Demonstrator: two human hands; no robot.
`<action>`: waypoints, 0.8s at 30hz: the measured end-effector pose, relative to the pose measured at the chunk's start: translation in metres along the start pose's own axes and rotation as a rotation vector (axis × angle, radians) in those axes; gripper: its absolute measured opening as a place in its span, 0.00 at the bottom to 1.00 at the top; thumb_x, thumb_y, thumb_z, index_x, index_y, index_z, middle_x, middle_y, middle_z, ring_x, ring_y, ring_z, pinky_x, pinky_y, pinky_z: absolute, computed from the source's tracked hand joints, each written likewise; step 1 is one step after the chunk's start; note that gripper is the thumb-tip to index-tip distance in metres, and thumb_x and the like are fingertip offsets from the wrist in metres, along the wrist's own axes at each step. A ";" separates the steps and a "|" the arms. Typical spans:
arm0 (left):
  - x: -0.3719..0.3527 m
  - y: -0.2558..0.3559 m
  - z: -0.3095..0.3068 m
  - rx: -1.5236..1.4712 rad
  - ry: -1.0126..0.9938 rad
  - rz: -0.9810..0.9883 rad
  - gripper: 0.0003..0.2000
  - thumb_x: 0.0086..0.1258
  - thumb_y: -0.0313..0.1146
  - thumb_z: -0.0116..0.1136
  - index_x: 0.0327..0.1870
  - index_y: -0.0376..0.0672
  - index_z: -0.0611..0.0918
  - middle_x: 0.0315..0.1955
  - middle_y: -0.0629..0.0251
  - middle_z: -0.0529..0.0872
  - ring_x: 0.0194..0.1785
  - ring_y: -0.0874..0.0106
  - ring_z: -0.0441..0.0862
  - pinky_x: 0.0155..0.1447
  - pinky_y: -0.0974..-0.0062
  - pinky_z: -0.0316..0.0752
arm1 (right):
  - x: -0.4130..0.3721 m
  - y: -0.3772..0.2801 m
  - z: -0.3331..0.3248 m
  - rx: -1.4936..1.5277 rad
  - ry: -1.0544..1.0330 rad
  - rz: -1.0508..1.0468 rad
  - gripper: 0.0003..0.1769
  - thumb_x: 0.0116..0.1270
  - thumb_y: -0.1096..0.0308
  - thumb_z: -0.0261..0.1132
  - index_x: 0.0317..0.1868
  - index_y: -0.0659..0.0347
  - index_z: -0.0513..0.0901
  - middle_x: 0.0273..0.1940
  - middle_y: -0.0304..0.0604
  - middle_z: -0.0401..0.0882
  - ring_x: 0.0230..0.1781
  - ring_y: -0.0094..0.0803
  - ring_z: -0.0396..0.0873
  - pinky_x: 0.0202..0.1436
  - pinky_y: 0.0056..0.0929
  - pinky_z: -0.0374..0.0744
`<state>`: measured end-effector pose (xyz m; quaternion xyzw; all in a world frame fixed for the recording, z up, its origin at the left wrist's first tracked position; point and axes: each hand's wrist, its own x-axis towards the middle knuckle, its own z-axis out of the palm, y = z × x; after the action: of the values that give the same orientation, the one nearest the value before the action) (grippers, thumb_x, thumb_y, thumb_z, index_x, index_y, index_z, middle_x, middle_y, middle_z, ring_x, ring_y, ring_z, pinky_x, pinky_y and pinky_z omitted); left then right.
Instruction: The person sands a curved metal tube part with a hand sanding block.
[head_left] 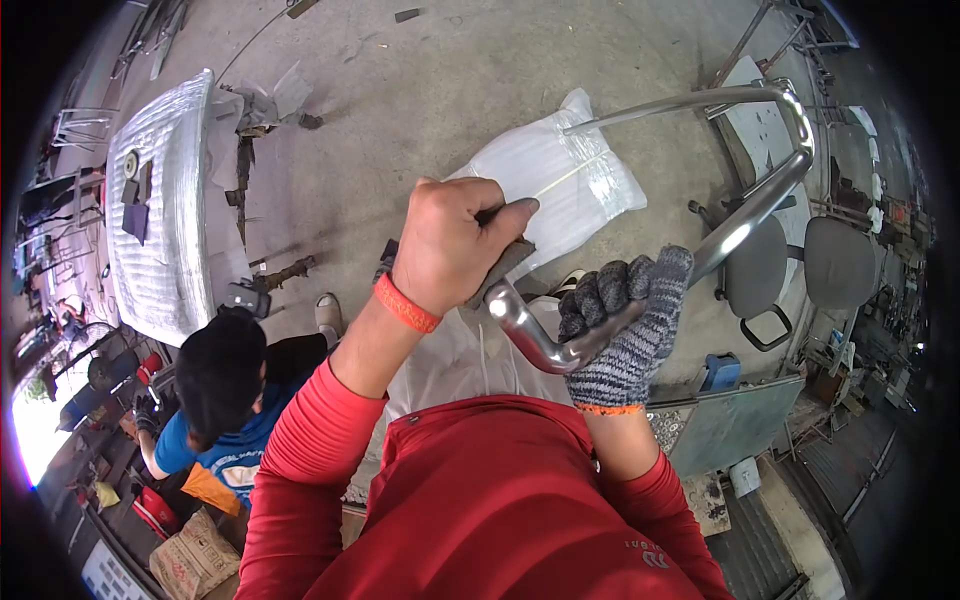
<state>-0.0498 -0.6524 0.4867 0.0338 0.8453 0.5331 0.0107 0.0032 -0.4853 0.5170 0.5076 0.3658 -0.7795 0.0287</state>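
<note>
A shiny bent metal tube (742, 222) runs from in front of my body out to the right and curves back over the floor. My right hand (640, 315), in a grey striped knit glove, is wrapped round the tube close to its near bend. Bare, with an orange band at the wrist, my left hand (448, 240) is closed at the tube's near end. Between its fingers shows a grey-brown strip (514, 260) that looks like sandpaper, pressed against the tube end. The fingers' undersides are hidden.
A white plastic-wrapped package (555, 165) lies on the concrete floor ahead. To the left stands a large wrapped bundle (160, 230), with a co-worker in a blue shirt (230, 445) near it. Office chairs (755, 270) and a green-grey panel (740, 425) are at right.
</note>
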 end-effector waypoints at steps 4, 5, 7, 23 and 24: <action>-0.007 0.019 -0.001 0.195 0.038 0.170 0.17 0.57 0.30 0.72 0.16 0.38 0.74 0.14 0.60 0.73 0.19 0.63 0.70 0.34 0.69 0.62 | -0.015 -0.011 0.044 -0.025 0.415 -0.078 0.26 0.63 0.38 0.68 0.49 0.49 0.78 0.41 0.40 0.76 0.40 0.33 0.75 0.44 0.35 0.75; -0.010 0.028 0.000 0.191 0.034 0.168 0.17 0.57 0.30 0.72 0.16 0.38 0.74 0.14 0.60 0.73 0.19 0.63 0.70 0.34 0.69 0.62 | -0.004 -0.004 0.026 -0.026 0.421 -0.078 0.26 0.63 0.38 0.68 0.49 0.49 0.78 0.41 0.40 0.76 0.40 0.33 0.75 0.44 0.35 0.75; -0.016 0.042 0.004 0.338 0.066 0.254 0.17 0.57 0.31 0.72 0.16 0.39 0.74 0.16 0.62 0.74 0.22 0.62 0.72 0.38 0.69 0.61 | 0.025 0.014 -0.023 -0.031 0.013 -0.183 0.33 0.63 0.38 0.68 0.58 0.52 0.75 0.48 0.43 0.75 0.46 0.34 0.75 0.52 0.36 0.75; -0.016 0.038 0.005 0.192 0.027 0.281 0.16 0.53 0.29 0.73 0.15 0.40 0.75 0.15 0.62 0.73 0.21 0.65 0.72 0.36 0.69 0.62 | 0.006 0.006 0.002 0.099 0.067 -0.116 0.20 0.69 0.43 0.65 0.29 0.46 0.75 0.23 0.30 0.71 0.24 0.27 0.70 0.30 0.29 0.69; -0.022 0.044 0.010 0.191 0.028 0.278 0.16 0.53 0.29 0.73 0.15 0.40 0.75 0.15 0.62 0.73 0.21 0.65 0.72 0.36 0.69 0.62 | 0.008 0.007 -0.003 0.096 0.068 -0.115 0.20 0.69 0.43 0.65 0.29 0.46 0.75 0.23 0.30 0.71 0.24 0.27 0.70 0.30 0.29 0.69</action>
<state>-0.0249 -0.6263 0.5213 0.1439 0.8793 0.4472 -0.0782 0.0040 -0.4860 0.5062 0.5128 0.3576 -0.7787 -0.0529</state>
